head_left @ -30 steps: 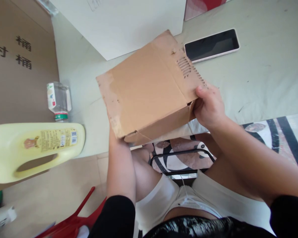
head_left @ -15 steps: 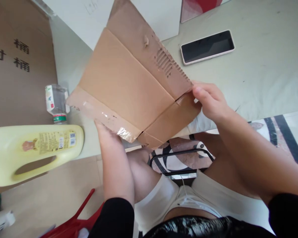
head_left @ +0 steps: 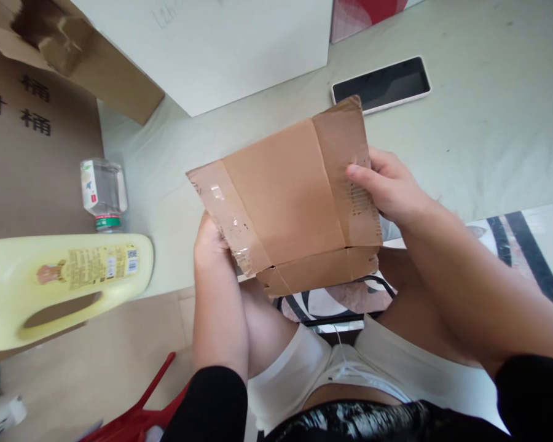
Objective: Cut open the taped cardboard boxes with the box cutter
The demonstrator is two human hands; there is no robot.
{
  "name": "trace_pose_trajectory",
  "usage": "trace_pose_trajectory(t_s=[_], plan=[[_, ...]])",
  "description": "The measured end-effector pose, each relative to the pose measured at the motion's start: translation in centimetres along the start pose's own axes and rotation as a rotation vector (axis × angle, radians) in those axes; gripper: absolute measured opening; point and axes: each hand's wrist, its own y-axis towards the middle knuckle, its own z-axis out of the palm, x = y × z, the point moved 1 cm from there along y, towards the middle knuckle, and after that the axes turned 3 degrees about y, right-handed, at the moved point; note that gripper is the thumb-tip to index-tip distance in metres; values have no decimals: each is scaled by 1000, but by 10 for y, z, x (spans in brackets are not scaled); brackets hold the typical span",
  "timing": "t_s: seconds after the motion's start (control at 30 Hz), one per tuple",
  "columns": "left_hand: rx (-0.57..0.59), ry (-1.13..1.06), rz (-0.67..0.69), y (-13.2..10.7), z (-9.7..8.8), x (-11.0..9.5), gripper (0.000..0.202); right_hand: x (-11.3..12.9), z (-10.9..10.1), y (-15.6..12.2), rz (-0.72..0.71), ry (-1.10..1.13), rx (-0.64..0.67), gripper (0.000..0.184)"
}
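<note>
Cardboard box [head_left: 288, 196]: flattened or nearly so, sitting at frame centre, held up in the air over the person's lap and the near edge of the pale cloth-covered worktop [head_left: 479, 123]. It is touching nothing but the hands. Plain face is turning toward the camera; a taped flap is running down its left side and a narrow flap is folding along the bottom.

Right hand [head_left: 389, 190]: pinching the box's right flap, thumb pressing on the front, fingers wrapping behind.

Left hand [head_left: 209, 239]: gripping the lower left taped edge. Its fingers are hiding behind the card, so the closure is being read from the hold only.

Around it: phone [head_left: 380, 85] lying flat, upper right of centre, just beyond the box. Small clear bottle [head_left: 102, 193] lying at the left; yellow jug [head_left: 64, 279] lying on its side below it. Large brown carton [head_left: 32, 166] filling the left edge, white box [head_left: 230, 49] at the top. Red chair [head_left: 138, 411] showing at lower left.

Risks, as judged:
- Tape under the left hand is looking glossy, so that corner may be slipping out and the box swinging down.
- Bottom flap is hanging loose and could be catching on the knees.
- A dropped box might be landing on the phone.
</note>
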Motion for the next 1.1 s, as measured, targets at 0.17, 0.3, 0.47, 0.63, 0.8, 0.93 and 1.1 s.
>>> trace_pose_trajectory(t_s=[0.17,0.3,0.47,0.63,0.8,0.93,1.1], plan=[[181,-80,157,6,2,-12,52,-2,1,5,-38,-12,-126,52],[244,11,236,6,-4,-9,56,-4,1,5,-1,52,-222,61],[234,152,219,6,-6,-3,52,-3,0,6,16,43,-379,58],[239,161,205,6,-6,-5,59,-8,-3,11,25,127,-476,34],[243,130,204,7,-5,-2,49,-3,3,9,-32,85,-405,25],[194,73,172,5,-2,-2,38,4,6,9,39,34,-386,27],[140,15,122,3,0,-4,32,2,2,9,6,55,-374,21]])
